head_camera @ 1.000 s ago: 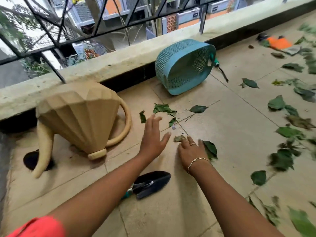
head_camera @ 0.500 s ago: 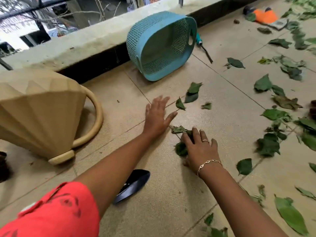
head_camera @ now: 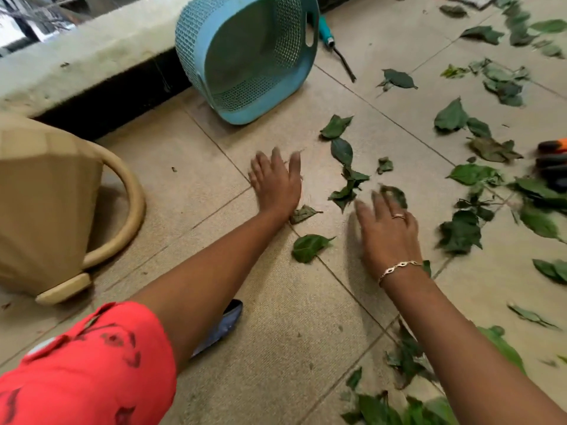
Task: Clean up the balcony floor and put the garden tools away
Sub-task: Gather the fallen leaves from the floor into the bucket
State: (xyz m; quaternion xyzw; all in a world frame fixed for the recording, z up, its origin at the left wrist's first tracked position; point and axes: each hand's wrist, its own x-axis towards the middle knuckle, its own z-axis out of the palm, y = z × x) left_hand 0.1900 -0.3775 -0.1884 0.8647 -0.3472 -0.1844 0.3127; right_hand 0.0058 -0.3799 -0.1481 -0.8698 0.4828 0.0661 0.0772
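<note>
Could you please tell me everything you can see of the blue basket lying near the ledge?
The blue basket looks like plastic, with perforated mesh walls, a solid base and a slot handle cut near its rim. It lies tipped on its side on the tiled floor, just in front of the concrete ledge, with its opening facing the camera. Nothing shows inside it. A teal-handled tool lies close beside its rim; whether they touch is unclear.

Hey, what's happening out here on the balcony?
A person leans over the floor, left hand and right hand both open and low among scattered leaves, apparently raking them together; neither holds anything. The blue basket lies on its side by the wall, a teal-handled tool beside it. A tan watering can sits at left, a trowel under the left arm.
</note>
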